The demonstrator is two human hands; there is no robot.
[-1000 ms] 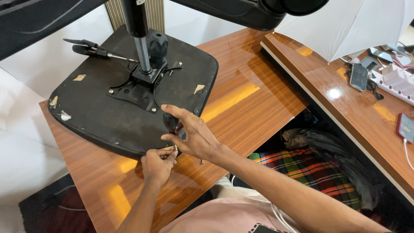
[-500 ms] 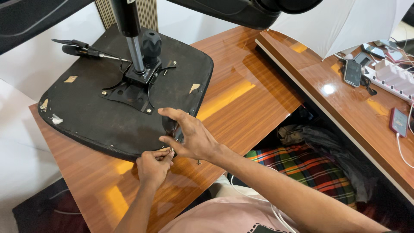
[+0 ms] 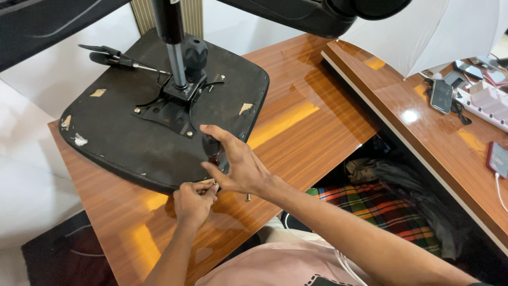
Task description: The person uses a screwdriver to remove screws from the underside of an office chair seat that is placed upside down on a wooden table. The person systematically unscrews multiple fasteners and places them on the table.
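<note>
Black seat pan lies upside down on the table, its near edge at my hands. My left hand pinches something small there, hidden by closed fingers. My right hand curls half-open round a dark handle, likely a driver. One loose screw stands just beside my wrist; a nudge could roll it off the glossy top. Two phones lie well apart.

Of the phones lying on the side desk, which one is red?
The red phone at the desk's right edge, with a white cable running from it. The dark phone further back lies beside the white power strip.
</note>
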